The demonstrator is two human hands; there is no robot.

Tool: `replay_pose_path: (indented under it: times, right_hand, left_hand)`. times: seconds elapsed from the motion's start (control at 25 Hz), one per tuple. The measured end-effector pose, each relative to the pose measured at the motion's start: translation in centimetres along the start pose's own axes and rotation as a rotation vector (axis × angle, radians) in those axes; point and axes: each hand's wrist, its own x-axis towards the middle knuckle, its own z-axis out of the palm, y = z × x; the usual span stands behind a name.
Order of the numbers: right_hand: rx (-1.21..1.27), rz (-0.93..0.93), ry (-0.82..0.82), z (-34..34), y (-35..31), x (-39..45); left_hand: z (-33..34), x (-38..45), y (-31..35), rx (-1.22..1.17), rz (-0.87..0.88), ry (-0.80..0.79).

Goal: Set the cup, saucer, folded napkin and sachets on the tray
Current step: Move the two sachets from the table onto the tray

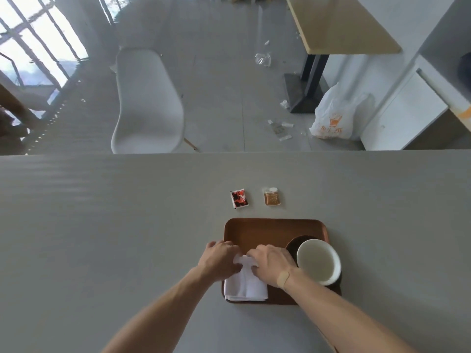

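Note:
A brown tray (270, 229) lies on the grey table. A white cup (318, 261) stands on a dark saucer (293, 245) at the tray's right side. A white folded napkin (246, 286) lies on the tray's left front corner. My left hand (220, 258) and my right hand (272, 263) both rest on the napkin's far end, fingers pinching its cloth. Beyond the tray, on the bare table, lie a red sachet (239, 198) and a tan sachet (272, 196), side by side.
The table's far edge (229, 152) runs across the middle of the view. Behind it stand a white chair (147, 103), a wooden table (339, 24) and a white plastic bag (336, 115) on the floor.

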Motion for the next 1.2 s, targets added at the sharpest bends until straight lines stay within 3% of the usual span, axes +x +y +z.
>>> replay_pose_path:
  times: [0.2,0.44,0.8,1.2]
  right_hand:
    - [0.054,0.115,0.023,-4.8,4.8,3.9]
    - [0.022,0.221,0.045,-9.3,11.1,9.5]
    - [-0.02,0.209,0.062,-7.5,13.4,14.9]
    - [0.219,0.287,0.212,-6.4,13.0,14.4]
  left_hand:
    - [-4.8,5.2,-1.3,-0.134,-0.155,-0.068]
    - [-9.0,12.3,-3.7,-0.092,-0.252,-0.005]
    - [-7.5,17.0,-3.4,-0.002,-0.246,0.086]
    - [-6.4,16.4,-3.4,-0.225,-0.284,0.174]
